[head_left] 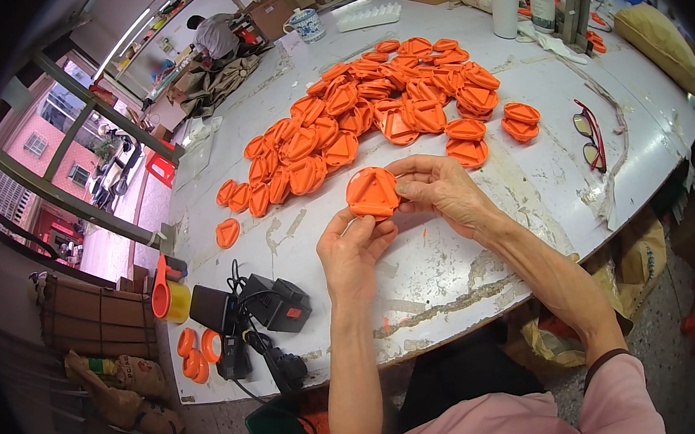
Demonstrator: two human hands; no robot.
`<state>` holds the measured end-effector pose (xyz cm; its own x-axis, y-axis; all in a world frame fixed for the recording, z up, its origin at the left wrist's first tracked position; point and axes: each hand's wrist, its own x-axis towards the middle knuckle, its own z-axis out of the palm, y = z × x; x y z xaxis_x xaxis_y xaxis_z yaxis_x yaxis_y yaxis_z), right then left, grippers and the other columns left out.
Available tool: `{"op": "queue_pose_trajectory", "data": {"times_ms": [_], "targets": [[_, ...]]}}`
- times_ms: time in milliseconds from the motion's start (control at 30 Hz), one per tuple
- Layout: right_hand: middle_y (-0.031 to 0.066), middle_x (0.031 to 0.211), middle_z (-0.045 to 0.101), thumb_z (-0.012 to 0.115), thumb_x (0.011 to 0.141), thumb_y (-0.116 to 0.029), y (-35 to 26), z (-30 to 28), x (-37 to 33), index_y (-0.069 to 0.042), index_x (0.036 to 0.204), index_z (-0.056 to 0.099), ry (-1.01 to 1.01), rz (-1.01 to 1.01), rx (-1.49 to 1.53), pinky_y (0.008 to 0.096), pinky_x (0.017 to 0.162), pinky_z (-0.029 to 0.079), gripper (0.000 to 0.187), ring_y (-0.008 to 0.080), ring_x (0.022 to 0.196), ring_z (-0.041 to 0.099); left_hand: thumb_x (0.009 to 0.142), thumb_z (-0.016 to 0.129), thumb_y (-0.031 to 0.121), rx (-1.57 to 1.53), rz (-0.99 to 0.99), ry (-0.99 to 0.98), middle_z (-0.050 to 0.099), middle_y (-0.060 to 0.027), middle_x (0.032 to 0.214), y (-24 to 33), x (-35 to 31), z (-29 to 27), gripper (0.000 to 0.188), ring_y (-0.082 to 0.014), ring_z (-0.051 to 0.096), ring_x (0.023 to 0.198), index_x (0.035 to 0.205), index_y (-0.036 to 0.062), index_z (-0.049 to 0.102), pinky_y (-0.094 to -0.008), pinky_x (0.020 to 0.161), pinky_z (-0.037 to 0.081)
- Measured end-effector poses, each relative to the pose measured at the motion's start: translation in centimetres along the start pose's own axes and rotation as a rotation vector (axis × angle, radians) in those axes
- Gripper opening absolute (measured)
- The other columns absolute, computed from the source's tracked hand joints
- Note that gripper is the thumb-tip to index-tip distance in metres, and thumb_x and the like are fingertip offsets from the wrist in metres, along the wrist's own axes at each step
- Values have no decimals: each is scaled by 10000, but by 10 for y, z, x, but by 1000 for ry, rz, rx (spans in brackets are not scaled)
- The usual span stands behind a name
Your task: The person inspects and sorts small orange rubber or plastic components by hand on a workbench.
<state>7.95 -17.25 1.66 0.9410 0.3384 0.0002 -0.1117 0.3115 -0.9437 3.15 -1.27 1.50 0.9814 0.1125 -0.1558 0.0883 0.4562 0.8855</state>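
Both hands (401, 212) hold the round orange part (372, 192) flat face up

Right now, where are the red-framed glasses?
In the head view the red-framed glasses lie on the white table, to the person's right, just right of the pile of orange plastic pieces and beyond the right hand.

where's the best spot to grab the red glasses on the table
Probably at the bridge of the glasses, coming from above. They lie flat on the table, folded, clear of the orange parts, and the bridge is the narrow middle that fingers can pinch without touching the lenses.
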Motion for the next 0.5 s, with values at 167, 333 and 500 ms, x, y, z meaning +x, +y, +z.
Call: {"op": "queue_pose_trajectory", "data": {"times_ms": [167,333,500], "targets": [[63,995,625,593,861,-79,0,-1,0,22,1125,569,12,7,-10,219,699,526,284,99,843,596,847,548,43,10,4,-14,633,-136,910,0,-1,1,236,-187,628,735,1059,-62,540,-333,736,536],[65,997,624,590,861,-78,0,-2,1,19,1122,570,11,35,-19,224,709,524,279,101,850,598,843,555,49,19,9,-26,628,-135,930,-1,-2,1,237,-179,623,742,1053,-62,544,-327,738,534],[67,995,624,587,863,-81,3,-3,3,19,1117,571,18,44,-12,235,719,526,274,107,855,601,841,569,54,41,22,-40,634,-135,924,-1,-2,2,245,-170,623,745,1055,-63,548,-322,740,536]]}}
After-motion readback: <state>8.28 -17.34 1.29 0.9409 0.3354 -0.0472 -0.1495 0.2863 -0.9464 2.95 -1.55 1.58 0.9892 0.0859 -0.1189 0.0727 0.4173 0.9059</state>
